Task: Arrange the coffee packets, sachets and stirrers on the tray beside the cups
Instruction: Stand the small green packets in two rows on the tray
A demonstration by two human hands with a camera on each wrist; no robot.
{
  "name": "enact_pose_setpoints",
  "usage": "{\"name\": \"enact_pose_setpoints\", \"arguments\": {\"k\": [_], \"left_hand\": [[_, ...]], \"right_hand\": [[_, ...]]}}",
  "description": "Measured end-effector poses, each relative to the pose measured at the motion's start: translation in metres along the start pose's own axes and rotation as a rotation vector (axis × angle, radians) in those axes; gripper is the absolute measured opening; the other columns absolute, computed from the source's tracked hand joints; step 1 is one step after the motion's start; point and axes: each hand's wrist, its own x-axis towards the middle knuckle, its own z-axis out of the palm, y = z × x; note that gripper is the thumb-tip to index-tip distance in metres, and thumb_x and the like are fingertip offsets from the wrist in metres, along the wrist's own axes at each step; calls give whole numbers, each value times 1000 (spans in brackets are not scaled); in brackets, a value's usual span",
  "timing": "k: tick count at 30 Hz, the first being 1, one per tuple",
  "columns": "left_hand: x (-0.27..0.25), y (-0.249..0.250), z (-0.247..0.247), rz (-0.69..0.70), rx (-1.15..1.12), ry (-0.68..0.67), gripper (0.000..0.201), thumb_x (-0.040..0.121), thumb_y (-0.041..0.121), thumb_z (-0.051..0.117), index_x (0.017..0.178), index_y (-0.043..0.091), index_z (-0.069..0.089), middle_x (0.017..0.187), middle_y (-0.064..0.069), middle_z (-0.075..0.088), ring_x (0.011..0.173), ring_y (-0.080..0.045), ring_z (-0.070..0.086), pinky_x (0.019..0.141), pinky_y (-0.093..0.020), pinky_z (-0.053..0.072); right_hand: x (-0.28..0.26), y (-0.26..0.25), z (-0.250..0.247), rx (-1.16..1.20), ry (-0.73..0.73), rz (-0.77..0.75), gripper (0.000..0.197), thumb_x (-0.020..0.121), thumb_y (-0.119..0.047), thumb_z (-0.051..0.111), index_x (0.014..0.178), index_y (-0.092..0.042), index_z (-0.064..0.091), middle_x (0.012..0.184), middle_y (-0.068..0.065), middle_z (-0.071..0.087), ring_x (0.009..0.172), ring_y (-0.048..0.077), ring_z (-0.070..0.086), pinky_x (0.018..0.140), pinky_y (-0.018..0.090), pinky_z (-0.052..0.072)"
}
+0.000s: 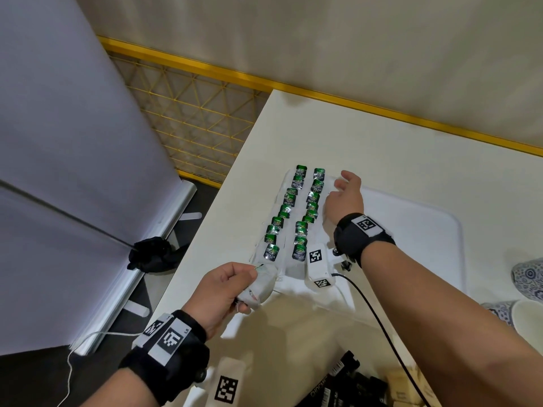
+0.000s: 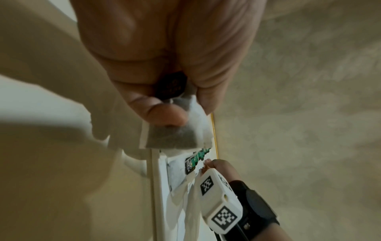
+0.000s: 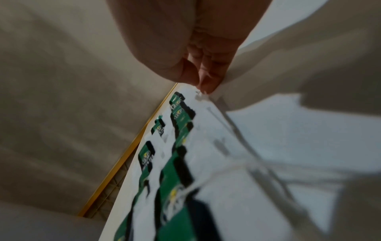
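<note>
While two rows sit laid out on the tray, here's how it looks:

Left hand: the left hand (image 1: 219,289) has its fingers curled round a small bunch of white paper tea bags (image 1: 260,284), held just off the near-left corner of the tray.

Right hand: the right hand (image 1: 345,198) hovers low over the tray by the far end of the right row; fingertips (image 3: 208,86) are pinched narrow around something tiny and white, too blurry to call.

Tea bags on tray: green-and-black tagged tea bags (image 1: 293,212) lie in two overlapping rows along the left side of the flat white plastic tray (image 1: 426,230).

Cups: blue-patterned white cups (image 1: 529,282) stand at the right edge, just past the tray.

Dark packets: black packets (image 1: 346,383) lie on the white table (image 1: 382,136) near the front edge.
</note>
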Motion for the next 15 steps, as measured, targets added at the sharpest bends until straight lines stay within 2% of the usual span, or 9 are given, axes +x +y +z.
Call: {"name": "enact_pose_setpoints", "arguments": {"k": [1,3,6,7,9,10,12,15], "left_hand": [[0,0,0,-1,-3,-1,7,89,6,58,88,0,60,60,-14,61,41,-18,54,36,-19,40],[0,0,0,-2,-10,2,7,90,5,58,87,0,60,60,-14,60,40,-18,54,36,-19,40],[-1,0,-1,0,-17,0,6,90,5,57,87,-1,60,62,-15,59,40,-17,54,36,-19,40],[-2,-1,-1,3,-20,1,6,90,4,57,87,-1,59,63,-14,59,40,-17,54,35,-19,40],[-3,-1,-3,13,-29,11,7,90,4,57,85,0,59,63,-14,58,40,-18,54,34,-18,39],[-3,-2,-3,18,-34,16,8,90,5,56,84,0,59,62,-13,59,42,-21,56,34,-18,38],[-4,-2,-5,23,-43,24,7,90,6,56,85,1,59,59,-13,60,52,-30,58,34,-18,37],[-5,-2,-6,24,-47,16,8,90,8,57,88,1,58,60,-13,62,62,-35,59,33,-18,36]], "right_hand": [[1,-1,0,-25,-14,-13,57,92,7,33,142,-20,28,140,4,44,109,24,55,97,36,47],[0,-2,-1,-70,-59,-32,58,92,9,33,142,-18,27,139,4,44,115,24,53,95,32,46],[-3,-1,-3,-87,-23,-52,56,91,7,37,141,-18,32,137,5,45,104,20,52,93,30,46],[-6,0,-4,-96,5,-66,54,90,6,39,139,-18,35,133,5,46,101,17,51,91,24,46],[-15,4,-6,-134,8,-122,49,90,4,42,135,-15,43,121,5,49,91,9,51,73,3,40],[-21,6,-6,-164,-18,-164,45,90,3,43,131,-15,48,116,4,50,85,6,50,65,-2,37],[-34,13,-6,-234,-82,-245,38,89,-1,47,122,-17,56,113,2,51,84,5,50,61,-3,35],[-45,19,-9,-272,-118,-298,31,91,-6,50,117,-20,58,115,0,51,91,9,51,65,3,34]]}}
